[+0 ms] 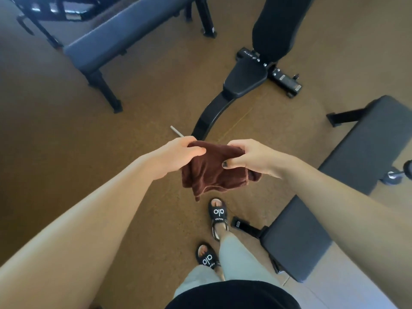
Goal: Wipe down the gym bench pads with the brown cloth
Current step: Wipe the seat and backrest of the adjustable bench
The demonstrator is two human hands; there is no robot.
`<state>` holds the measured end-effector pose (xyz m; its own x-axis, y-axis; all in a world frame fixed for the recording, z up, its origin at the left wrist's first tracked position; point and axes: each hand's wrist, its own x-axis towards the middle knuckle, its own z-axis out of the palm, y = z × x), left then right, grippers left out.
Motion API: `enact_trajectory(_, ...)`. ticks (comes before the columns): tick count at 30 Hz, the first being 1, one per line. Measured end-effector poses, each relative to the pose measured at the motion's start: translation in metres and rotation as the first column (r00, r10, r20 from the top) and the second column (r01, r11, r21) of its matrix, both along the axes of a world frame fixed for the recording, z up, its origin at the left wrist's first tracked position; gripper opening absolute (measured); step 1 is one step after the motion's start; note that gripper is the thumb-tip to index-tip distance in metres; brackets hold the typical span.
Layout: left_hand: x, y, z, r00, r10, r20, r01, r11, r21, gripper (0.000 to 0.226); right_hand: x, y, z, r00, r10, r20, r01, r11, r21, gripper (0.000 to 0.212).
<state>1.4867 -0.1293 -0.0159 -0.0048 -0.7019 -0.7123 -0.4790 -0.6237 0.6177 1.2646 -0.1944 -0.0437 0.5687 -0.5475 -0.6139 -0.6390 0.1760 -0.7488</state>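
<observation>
Two hands hold the brown cloth (211,170) in mid-air, above the floor (145,103) and clear of every bench. Cloth is folded/bunched, lower edges hanging free. Left hand (178,155): fingers curled over the upper-left edge, thumb across the front, firm grasp. Right hand (247,157): thumb & fingers pinch the upper-right corner; thumbnail dark.

Surroundings, nearest first:
- Sandals (218,216), black w/ white lettering, on both feet, directly below the cloth.
- Adjustable bench (245,79), black, seat pad ahead of the hands, back pad raised behind it; curved frame leg reaches the floor just beyond the hands.
- Flat bench, R side (347,175): dark grey pad, near the right forearm, not touching.
- Flat bench, upper L (116,34): dark blue-grey pad, black legs, well apart.
- Thin white stick (176,131) on floor beside left hand's knuckles.
</observation>
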Motion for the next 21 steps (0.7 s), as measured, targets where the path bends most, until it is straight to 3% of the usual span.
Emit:
enact_trajectory(12, 0.035, -0.187, -0.003, 0.991, 0.019, 0.132, -0.009, 0.997, -0.076, 0.028, 0.041, -0.164, -0.008, 0.980, -0.181, 0.079, 0.171, 0.978, 0.117, 0.019)
enact_trajectory(21, 0.039, -0.339, -0.047, 0.966, -0.166, 0.199, 0.202, 0.963, -0.177, 0.031, 0.046, -0.270, -0.039, 0.906, -0.422, 0.041, 0.414, 0.901, 0.127, 0.018)
